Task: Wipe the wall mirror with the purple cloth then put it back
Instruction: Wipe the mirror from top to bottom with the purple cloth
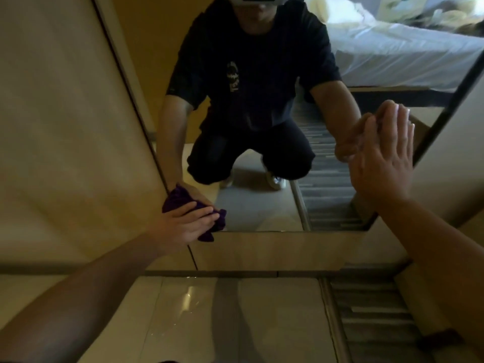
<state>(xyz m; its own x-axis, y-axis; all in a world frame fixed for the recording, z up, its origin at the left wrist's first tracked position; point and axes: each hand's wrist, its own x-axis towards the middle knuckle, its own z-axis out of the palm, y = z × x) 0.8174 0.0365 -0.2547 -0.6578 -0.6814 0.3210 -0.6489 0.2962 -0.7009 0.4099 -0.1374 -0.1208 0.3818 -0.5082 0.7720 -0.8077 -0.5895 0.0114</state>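
Pressing the cloth (183,205) against the glass, the left hand (183,224) sits at the bottom left corner of the mirror (262,205), fingers laid over the bunched purple fabric and curled a little round it, so the cloth is trapped between palm and glass. Part of the cloth hangs past the lower edge of the glass onto the panel (288,250) beneath.

The right hand (385,158) lies flat on the glass near the mirror's right edge, fingers straight and together, holding nothing; it looks to be bracing the person, who crouches close in front.

Outward from the hands, the mirror runs up the wall (65,127), with a dark frame down its left and right sides. Reflected in it are the crouching person, the tiled floor (235,323) and a bed with white sheets. A strip of striped carpet (372,310) borders the tiles at the lower right.

As for progress, the wiping seems well along: the cloth is at the very lowest corner, which would fit a final pass, though whether the upper glass is clean cannot be told here. No streaks show plainly. Left to do, by my reading, is any remaining sweep along the bottom edge, then carrying the cloth back to its place, which is not in view.
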